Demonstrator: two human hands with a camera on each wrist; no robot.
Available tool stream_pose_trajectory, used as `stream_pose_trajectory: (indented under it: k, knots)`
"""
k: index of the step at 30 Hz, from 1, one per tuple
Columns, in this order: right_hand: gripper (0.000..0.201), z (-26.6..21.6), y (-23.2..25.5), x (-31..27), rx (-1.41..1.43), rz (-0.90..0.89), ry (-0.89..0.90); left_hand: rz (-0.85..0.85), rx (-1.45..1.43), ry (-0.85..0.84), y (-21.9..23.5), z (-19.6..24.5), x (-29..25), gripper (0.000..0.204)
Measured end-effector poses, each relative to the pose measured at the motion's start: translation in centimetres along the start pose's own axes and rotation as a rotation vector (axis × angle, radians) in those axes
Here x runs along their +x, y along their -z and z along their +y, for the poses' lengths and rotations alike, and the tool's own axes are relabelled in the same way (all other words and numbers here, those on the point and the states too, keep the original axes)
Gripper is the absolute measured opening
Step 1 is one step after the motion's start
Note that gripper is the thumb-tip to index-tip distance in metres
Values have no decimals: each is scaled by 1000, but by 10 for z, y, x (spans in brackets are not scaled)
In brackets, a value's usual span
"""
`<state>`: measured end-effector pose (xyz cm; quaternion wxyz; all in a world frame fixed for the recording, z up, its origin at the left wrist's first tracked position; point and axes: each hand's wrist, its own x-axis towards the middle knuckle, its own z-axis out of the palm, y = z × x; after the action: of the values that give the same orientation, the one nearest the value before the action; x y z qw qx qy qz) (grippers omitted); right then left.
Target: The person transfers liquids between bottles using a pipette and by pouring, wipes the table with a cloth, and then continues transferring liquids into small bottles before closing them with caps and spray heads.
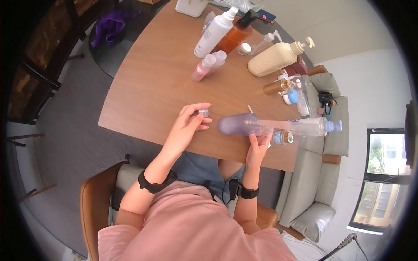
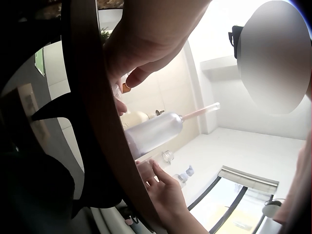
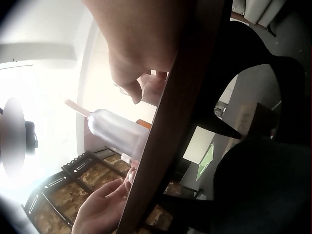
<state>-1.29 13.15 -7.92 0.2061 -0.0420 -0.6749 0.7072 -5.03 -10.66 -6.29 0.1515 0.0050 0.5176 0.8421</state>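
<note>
Thumb and fingers of my left hand (image 1: 182, 129) (image 3: 101, 207) curl round a small clear ribbed cap (image 1: 203, 112) near the table's front edge. To its right stands a frosted lilac bottle (image 1: 235, 124) (image 2: 155, 132) (image 3: 117, 132), with a narrow pinkish stem (image 2: 199, 112) (image 3: 77, 107) rising from its top. Neither hand is seen touching that bottle. On its right side my right hand (image 1: 258, 150) (image 2: 168, 199) grips a small clear bottle (image 1: 264, 130) (image 3: 152, 90), which looks open at the top in the left wrist view. The fingers behind it are partly hidden.
Across the wooden table (image 1: 148, 74) stand a white bottle (image 1: 213, 37), pink bottles (image 1: 203, 68), an amber pump bottle (image 1: 235, 37) and a cream pump bottle (image 1: 274, 59). Right of the lilac bottle are a blue-capped clear bottle (image 1: 310, 126) and a small jar (image 1: 282, 137).
</note>
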Motion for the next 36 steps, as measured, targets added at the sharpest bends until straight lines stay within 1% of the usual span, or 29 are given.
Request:
stream_pose_trajectory:
  k: [2, 3, 5, 6, 8, 9, 11, 13, 20, 24, 36]
  knots:
    - [74, 1, 2, 0, -2, -40, -51, 14, 28, 2, -2, 1, -1, 33]
    - [74, 3, 3, 1, 16, -36, -45, 25, 25, 8, -2, 2, -1, 33]
    - [56, 4, 2, 2, 23, -19, -37, 27, 45, 8, -4, 3, -2, 34]
    - [56, 3, 2, 2, 43, -8, -25, 40, 27, 28, -4, 4, -1, 34]
    - [53, -3, 0, 2, 26, -61, -22, 39, 35, 40, -6, 5, -1, 35]
    - [53, -4, 0, 2, 48, -47, -9, 42, 21, 52, -5, 6, -1, 35]
    - [52, -3, 0, 2, 52, -73, -39, 38, 34, 59, -5, 5, -1, 36]
    - [52, -3, 0, 2, 57, -65, -28, 30, -19, 64, -3, 4, -1, 37]
    - [51, 2, 3, 2, 34, -72, -36, 59, 28, 65, -7, 6, -1, 37]
    - [50, 3, 3, 3, 29, -72, 2, 53, 53, 67, -7, 5, 0, 37]
    - [52, 5, 4, 3, 29, -87, -5, 60, 84, 54, -9, 5, -2, 37]
